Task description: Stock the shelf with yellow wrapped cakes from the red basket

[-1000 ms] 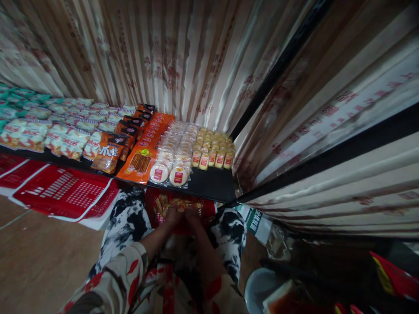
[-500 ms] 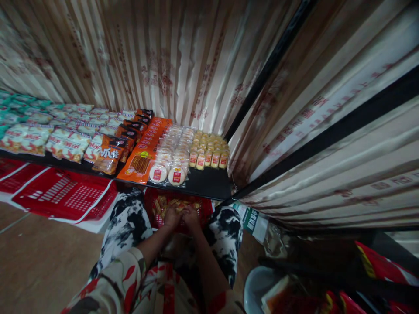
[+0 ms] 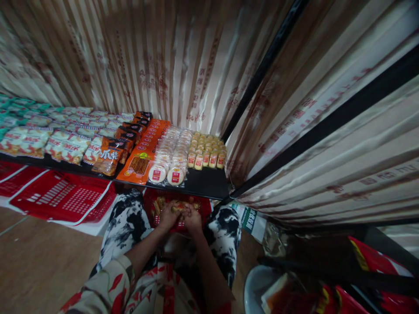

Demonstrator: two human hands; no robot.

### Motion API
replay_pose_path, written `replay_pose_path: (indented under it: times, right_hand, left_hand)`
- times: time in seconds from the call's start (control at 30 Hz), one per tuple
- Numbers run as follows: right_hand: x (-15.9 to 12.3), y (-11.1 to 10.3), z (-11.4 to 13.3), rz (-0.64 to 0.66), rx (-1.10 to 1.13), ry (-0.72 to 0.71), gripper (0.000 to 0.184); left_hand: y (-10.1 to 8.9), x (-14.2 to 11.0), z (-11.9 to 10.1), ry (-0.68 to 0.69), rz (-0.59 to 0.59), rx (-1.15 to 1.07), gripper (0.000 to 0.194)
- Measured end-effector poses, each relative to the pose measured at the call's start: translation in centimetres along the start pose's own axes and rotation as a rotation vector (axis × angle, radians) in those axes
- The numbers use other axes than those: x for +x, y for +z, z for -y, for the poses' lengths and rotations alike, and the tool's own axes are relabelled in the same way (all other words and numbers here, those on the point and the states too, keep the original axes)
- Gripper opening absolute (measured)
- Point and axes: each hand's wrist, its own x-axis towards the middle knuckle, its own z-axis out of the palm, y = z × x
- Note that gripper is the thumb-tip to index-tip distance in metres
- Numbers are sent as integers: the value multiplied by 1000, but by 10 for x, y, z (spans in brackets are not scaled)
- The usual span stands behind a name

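Observation:
A red plastic basket (image 3: 207, 208) sits between my knees, under the shelf's front edge. Small yellow wrapped snacks (image 3: 158, 205) lie in it. My left hand (image 3: 168, 217) is over the basket, its fingers closed around yellow packaged snacks (image 3: 179, 206) with a touch of red. From the other side, my right hand (image 3: 192, 219) closes on these same snacks, fingers curled. The fingertips are partly hidden and the light is dim, so the exact number held cannot be made out.
The black shelf (image 3: 206, 181) bears small yellow packs (image 3: 207, 151), round wrapped cakes (image 3: 168, 150), an orange packet (image 3: 140, 163) and rows of white snack bags (image 3: 68, 145). Red baskets (image 3: 62, 196) stand lower left. Black poles (image 3: 262, 74) cross pleated curtains (image 3: 183, 56). A pale tub (image 3: 252, 283) is lower right.
Both hands have drawn slightly apart, showing more of the yellow snacks between them. The view has shifted slightly. The shelf goods stay as they were.

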Motion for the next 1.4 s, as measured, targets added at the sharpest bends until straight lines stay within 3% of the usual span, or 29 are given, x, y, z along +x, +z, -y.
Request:
replay_pose_path:
  times: [0.13,0.27,0.47,0.73,0.97,1.17,1.27,1.4]
  right_hand:
    - [-4,-15,10,-63,-178,-80,36]
    - [-6,-24,16,18,-257,-215,37]
    - [-12,-28,15,77,-118,-190,42]
    - [-16,-35,10,278,221,-119,41]
    - [-20,-38,14,313,480,-69,48]
    - [-21,-48,16,198,526,-45,50]
    - [-21,-52,18,124,587,-40,49]
    - [-22,-59,22,76,629,-64,43]
  left_hand:
    - [-6,-1,-3,72,74,-27,20]
    - [-14,0,-9,176,169,-65,23]
    - [-27,-1,-21,256,278,-113,33]
    - [-35,-2,-35,242,383,-192,43]
    - [-32,0,-43,285,341,-223,46]
    - [-21,2,-49,179,284,-392,55]
    - [-17,2,-54,170,212,-463,44]
    - [-17,-1,-65,275,128,-433,21]
